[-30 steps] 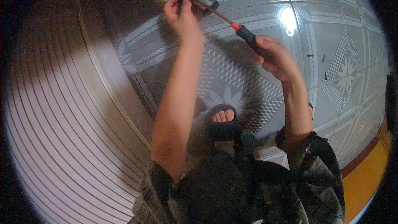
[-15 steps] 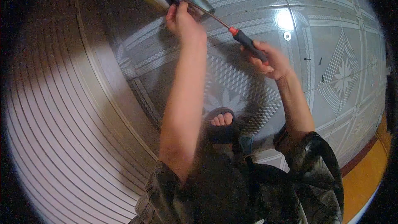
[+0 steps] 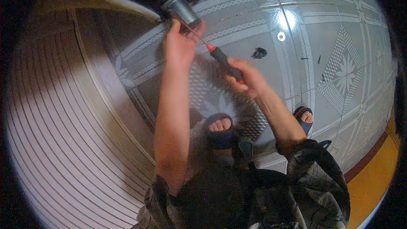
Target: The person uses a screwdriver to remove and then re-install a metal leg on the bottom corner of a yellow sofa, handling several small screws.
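The cylinder looked like bare grey metal, smooth and softly shiny along its curved side. The screwdriver joined a slim metal shaft to a matt black handle, plastic or rubber; its red collar looked like plastic. The floor was smooth, glossy tile that threw back a bright patch of light. The ribbed panel had a pale, low-sheen finish, its material unclear. The dark clothing was creased cloth, mostly matt. The sandal looked matt too.

Red-black screwdriver, silvery cylinder, grey patterned tiles
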The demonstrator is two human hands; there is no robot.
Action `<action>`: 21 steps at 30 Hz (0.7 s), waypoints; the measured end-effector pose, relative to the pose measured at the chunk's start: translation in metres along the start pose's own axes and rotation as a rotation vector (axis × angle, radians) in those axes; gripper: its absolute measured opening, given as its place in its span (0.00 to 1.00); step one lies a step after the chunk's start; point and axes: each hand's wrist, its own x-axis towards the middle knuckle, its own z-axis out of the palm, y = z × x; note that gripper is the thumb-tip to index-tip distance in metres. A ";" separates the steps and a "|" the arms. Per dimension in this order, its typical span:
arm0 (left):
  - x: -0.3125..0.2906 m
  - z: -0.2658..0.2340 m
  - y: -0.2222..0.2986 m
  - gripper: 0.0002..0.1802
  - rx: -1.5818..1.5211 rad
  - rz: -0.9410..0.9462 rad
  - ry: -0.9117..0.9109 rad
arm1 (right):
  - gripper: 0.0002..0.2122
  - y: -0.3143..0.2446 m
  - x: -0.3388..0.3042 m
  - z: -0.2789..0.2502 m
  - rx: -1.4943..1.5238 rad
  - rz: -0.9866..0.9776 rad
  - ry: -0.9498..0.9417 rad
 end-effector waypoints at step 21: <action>-0.044 0.037 0.008 0.07 0.495 0.131 0.202 | 0.14 0.058 -0.014 0.076 -0.345 -0.565 0.513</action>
